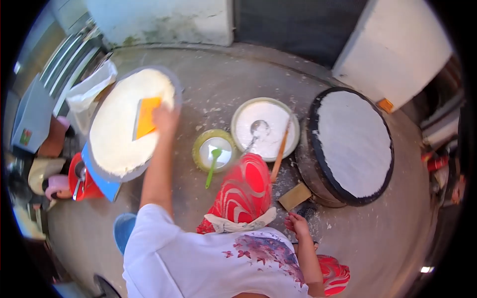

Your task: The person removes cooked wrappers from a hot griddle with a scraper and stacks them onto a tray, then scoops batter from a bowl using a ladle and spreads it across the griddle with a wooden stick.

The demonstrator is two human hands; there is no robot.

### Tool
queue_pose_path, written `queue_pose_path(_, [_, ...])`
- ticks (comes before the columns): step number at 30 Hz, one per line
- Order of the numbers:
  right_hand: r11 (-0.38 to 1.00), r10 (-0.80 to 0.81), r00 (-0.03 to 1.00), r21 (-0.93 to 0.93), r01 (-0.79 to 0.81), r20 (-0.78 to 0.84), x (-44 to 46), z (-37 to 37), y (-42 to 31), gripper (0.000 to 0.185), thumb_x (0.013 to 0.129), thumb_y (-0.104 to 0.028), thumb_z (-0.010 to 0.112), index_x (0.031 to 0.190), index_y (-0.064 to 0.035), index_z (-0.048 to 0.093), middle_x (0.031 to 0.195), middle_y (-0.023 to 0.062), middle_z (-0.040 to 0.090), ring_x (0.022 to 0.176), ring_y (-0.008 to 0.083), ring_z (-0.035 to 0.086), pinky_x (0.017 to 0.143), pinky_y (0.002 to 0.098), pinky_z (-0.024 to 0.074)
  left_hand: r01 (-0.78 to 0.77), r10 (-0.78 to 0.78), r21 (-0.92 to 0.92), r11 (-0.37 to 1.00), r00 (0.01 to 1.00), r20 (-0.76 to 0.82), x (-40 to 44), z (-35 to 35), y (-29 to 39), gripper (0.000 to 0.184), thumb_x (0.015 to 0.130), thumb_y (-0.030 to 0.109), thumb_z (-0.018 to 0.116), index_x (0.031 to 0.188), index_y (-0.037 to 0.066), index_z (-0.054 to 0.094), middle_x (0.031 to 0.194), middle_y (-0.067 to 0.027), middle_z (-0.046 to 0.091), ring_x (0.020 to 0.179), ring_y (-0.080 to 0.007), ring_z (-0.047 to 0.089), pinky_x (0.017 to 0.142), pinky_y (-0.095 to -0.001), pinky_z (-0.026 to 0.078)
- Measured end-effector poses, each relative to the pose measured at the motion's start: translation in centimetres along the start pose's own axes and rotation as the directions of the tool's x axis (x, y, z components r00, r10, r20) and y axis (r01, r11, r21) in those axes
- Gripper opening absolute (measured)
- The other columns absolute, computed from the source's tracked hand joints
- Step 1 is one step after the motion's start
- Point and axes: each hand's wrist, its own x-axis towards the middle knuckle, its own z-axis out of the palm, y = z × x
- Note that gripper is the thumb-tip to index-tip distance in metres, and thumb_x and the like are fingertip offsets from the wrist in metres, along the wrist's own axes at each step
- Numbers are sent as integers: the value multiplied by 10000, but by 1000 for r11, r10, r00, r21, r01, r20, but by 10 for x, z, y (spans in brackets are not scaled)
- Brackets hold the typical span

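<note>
My left hand (166,119) is closed on an orange scraper (148,117) with a grey edge. The scraper rests against a large cream-coloured thin round sheet (114,131), which covers most of a grey round board at the left. My right hand (297,225) hangs low by my right knee, fingers loosely bent, with nothing visible in it. Just above that hand lies a tan rectangular block (294,196). To the right, a black round griddle (315,141) carries a white round layer (354,144).
A wide basin (239,110) of white batter holds a ladle (259,130); a wooden stick (281,149) leans on its rim. Beside it, a yellowish bowl (198,152) holds a green spoon (214,164). A red container (88,187) and a blue board (99,178) stand at the left.
</note>
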Motion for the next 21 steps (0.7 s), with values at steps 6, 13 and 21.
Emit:
queue_pose_path(6, [997,-45,999,64,45,-14,5,6,-2,307,868,-171,477,1159,-75,492,967,58,607,773,155,607,610,261,487,201,-201,275,940,979,-28,4,1,-74,801,673,712,425,1088,34,522,1083,-204,525,1020,-347,503,811,-456,423])
queue_pose_path(13, [992,-107,994,59,107,-2,3,11,-9,299,859,-167,491,1137,-60,509,932,55,610,734,122,591,581,234,470,-183,203,256,949,978,-55,48,-30,-77,317,752,300,501,754,1,606,753,-195,610,714,-352,598,634,-428,476])
queue_pose_path(21, [675,-729,675,-278,684,-110,-58,32,-104,317,786,-140,600,1060,-30,483,869,55,592,727,113,578,599,241,459,-780,728,-92,619,614,-303,-53,-110,62,125,735,122,545,822,34,533,725,-168,563,654,-347,547,579,-423,438])
